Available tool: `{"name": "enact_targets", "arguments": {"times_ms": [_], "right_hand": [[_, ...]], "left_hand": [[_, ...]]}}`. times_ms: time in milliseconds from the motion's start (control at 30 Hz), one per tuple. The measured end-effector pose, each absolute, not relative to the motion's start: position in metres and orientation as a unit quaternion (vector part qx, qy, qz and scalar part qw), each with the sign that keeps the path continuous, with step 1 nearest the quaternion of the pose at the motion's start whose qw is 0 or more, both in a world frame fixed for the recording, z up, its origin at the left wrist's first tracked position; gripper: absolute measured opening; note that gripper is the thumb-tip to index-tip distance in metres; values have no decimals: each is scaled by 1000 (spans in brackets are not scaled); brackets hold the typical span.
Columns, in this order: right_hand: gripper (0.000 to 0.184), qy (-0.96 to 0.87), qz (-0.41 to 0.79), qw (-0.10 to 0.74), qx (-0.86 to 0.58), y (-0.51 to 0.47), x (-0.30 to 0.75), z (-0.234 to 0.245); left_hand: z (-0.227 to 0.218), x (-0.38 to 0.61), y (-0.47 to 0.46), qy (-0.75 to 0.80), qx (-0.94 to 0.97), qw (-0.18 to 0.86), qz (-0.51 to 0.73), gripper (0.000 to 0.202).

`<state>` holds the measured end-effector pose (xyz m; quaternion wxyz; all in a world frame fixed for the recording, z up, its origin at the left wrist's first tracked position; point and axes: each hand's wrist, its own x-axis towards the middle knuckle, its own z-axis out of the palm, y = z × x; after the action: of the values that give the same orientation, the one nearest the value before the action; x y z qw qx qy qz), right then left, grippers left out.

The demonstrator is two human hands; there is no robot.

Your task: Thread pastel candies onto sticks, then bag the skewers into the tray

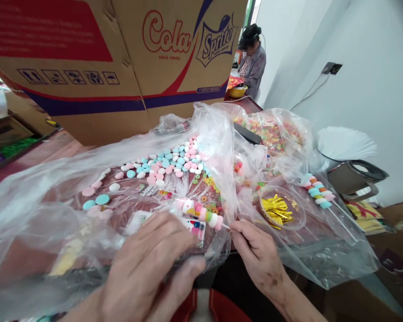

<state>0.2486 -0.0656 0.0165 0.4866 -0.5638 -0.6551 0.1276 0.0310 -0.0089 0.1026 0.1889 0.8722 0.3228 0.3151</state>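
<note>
My left hand [151, 264] is closed over a small clear packet with a printed card, pressing it against crinkled plastic at the table's near edge. My right hand [255, 250] pinches the thin white stick of a candy skewer [201, 211], whose pink, white and green pieces reach left into the packet. Beyond them, loose pink, blue and white marshmallow discs [168, 163] lie spread over a clear plastic sheet [30, 197], with small coloured ring candies [208, 183] close by.
A clear bowl of gold twist ties [278, 209] sits right of my hands, with finished skewers [317, 192] beyond it. A bag of coloured candy [272, 134] lies behind. A large cardboard box [121, 58] stands at the back. Another person [253, 62] works far off.
</note>
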Motion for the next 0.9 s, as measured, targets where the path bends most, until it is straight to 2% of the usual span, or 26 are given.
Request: {"name": "enact_targets", "arguments": {"times_ms": [67, 133, 200, 267, 367, 467, 567, 633, 800, 900], "right_hand": [[17, -647, 112, 499, -566, -64, 247, 14], [16, -652, 80, 503, -561, -63, 246, 12], [18, -664, 38, 496, -558, -62, 243, 8], [19, -679, -3, 478, -558, -62, 239, 5], [20, -704, -70, 451, -544, -60, 229, 2], [21, -733, -75, 436, -516, -60, 220, 1], [23, -744, 8, 435, -507, -62, 214, 2], [20, -723, 108, 436, -526, -66, 211, 4], [24, -551, 445, 453, -541, -68, 194, 8], [26, -456, 532, 494, -515, -61, 184, 8]], "left_hand": [[91, 23, -16, 445, 779, 272, 348, 7], [77, 19, -11, 526, 642, 388, 401, 22], [66, 21, 2, 520, 489, 523, 467, 32], [61, 29, 16, 460, 355, 615, 533, 28], [61, 47, 34, 407, 220, 670, 580, 19], [62, 62, 47, 414, 149, 675, 592, 4], [58, 67, 54, 382, 139, 711, 575, 8], [54, 68, 55, 342, 151, 744, 554, 5], [45, 81, 43, 295, 166, 786, 517, 25], [42, 95, 27, 294, 179, 800, 492, 30]]}}
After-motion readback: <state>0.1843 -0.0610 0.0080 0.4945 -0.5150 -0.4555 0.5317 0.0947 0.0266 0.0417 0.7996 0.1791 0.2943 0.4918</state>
